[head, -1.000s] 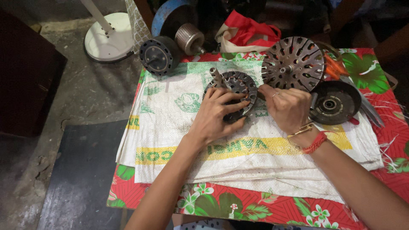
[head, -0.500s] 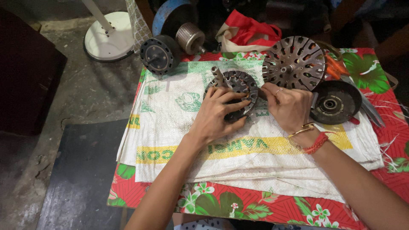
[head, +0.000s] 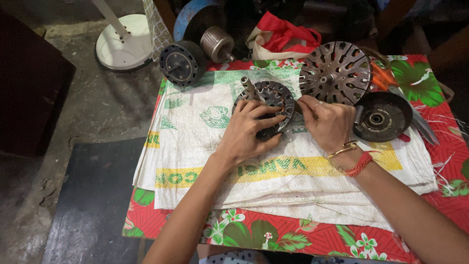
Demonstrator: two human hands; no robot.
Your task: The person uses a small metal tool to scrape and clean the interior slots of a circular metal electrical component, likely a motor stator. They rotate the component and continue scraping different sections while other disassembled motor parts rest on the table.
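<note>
Little has moved — the right hand (head: 326, 122) pinches nearer the slotted motor core (head: 268, 106), left hand (head: 249, 129) gripping it; a slip could snag fingers on its edges.

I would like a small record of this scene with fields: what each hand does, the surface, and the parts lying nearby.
left hand: left hand grips the round slotted metal core, fingers over its top
right hand: right hand pinches at the core's right edge; what it pinches is too small to tell
surface: white woven sack spread on a red floral cloth
nearby parts: perforated metal disc; dark bowl-shaped cover; black round part
floor: white round base
</note>
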